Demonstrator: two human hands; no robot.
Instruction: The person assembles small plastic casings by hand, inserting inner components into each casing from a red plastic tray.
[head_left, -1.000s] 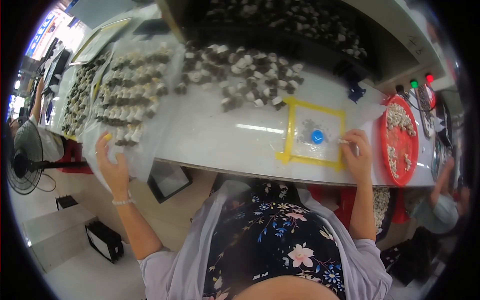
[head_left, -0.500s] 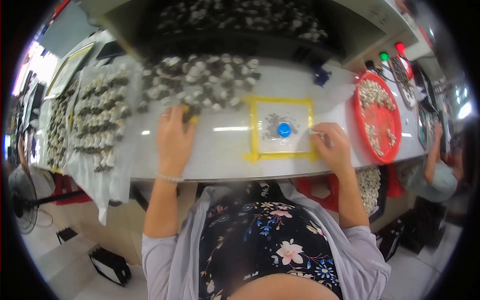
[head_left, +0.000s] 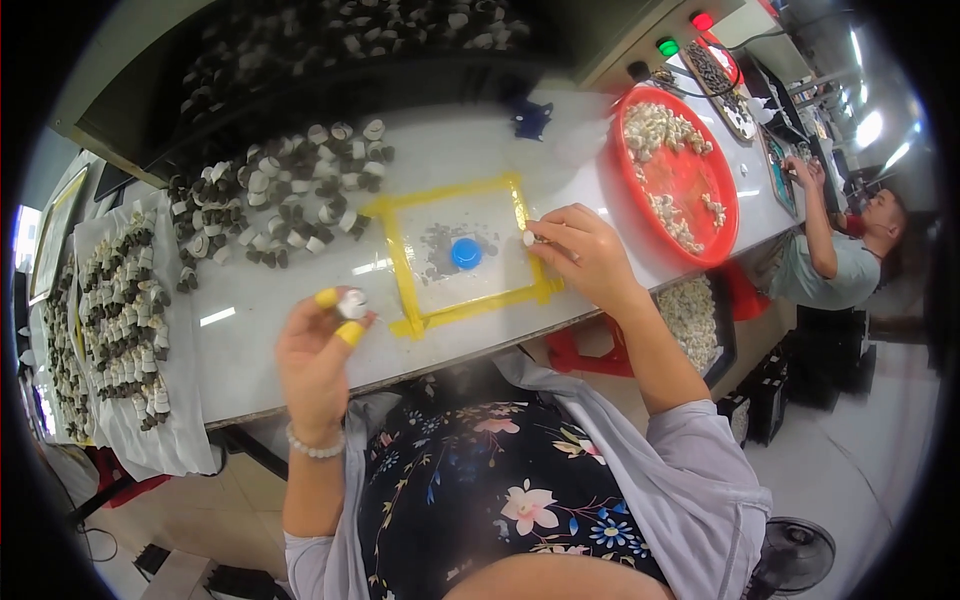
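My left hand (head_left: 312, 362), with yellow covers on thumb and forefinger, pinches a small round white piece (head_left: 353, 303) above the near part of the table. Between the fingertips of my right hand (head_left: 592, 258) is a small whitish piece (head_left: 529, 239), at the right border of a yellow tape square (head_left: 404, 270). A round blue cap (head_left: 466, 254) lies inside the square, with grey smudges around it. Many loose white-and-dark pieces (head_left: 268, 190) are spread at the back left, beyond my left hand.
A red oval tray (head_left: 627, 170) with small whitish pieces stands right of my right hand. Rows of pieces lie on a white sheet (head_left: 185, 400) at the left. A dark blue object (head_left: 532, 120) sits at the back. Another person (head_left: 830, 255) works farther right.
My left hand has come away from the loose pieces toward me, now showing a white piece in its pinch. The view has swung right. My right hand stays beside the tape square.
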